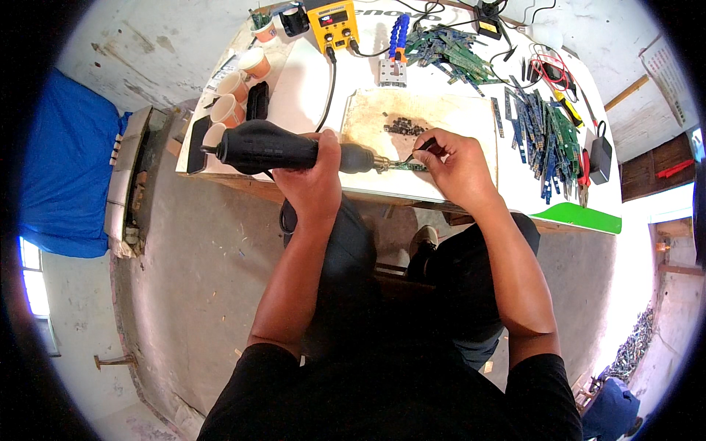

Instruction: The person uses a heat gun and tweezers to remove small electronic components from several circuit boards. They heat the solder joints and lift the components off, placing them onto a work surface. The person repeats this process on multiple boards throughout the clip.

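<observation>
My left hand (315,180) is wrapped round the handle of a black hot air gun (268,149), which lies level and points right. Its metal nozzle ends just beside a small green circuit board strip (412,167) near the front edge of a stained work board (360,121). Pinched in the fingers of my right hand (463,170) are dark tweezers (419,151), their tips low over the strip. My fingers partly hide the strip's right end. A small heap of black chips (404,126) lies just beyond the tweezers.
A yellow control station (334,28) stands at the back, its cable running toward the gun. Paper cups (228,110) and a phone (197,145) line the left. Piles of circuit strips (450,53) lie at the back and right, near red-handled pliers (585,176) and a black adapter (601,158).
</observation>
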Available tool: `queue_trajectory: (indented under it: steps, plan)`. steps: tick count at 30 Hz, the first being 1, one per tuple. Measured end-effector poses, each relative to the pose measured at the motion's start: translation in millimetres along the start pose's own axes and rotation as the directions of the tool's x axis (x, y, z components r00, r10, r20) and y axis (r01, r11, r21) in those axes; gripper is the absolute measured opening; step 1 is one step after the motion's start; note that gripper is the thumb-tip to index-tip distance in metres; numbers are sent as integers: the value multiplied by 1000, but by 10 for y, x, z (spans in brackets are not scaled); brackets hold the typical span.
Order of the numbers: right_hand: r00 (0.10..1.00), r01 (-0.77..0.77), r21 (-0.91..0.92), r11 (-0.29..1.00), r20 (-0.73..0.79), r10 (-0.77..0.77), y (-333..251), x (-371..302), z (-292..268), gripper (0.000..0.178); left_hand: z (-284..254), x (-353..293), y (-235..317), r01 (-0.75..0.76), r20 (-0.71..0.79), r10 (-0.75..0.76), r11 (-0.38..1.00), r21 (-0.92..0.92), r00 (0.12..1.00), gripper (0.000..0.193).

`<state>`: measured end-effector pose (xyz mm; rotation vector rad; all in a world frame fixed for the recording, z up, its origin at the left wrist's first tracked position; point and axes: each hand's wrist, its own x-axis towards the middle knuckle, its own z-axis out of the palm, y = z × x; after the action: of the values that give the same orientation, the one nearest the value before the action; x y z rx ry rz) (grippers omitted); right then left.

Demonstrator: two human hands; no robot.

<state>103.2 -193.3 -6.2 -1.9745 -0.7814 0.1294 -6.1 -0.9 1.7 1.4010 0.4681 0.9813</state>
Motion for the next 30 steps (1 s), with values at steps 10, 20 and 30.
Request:
queue_trajectory:
  steps: [10,20,30]
  plan:
    - [1000,-1,-10,1000,-5,1,-6,3,-3,14,4,1,-3,40,-11,-40,999,-12,999,13]
    - [1000,-7,-22,1000,5,7,-8,0,-6,14,35,-16,5,-20,19,20,999,26,1000,12]
    - [1000,10,2,1000,9,-10,-12,-3,-5,15,35,5,-3,-2,-14,3,999,51,1000,16]
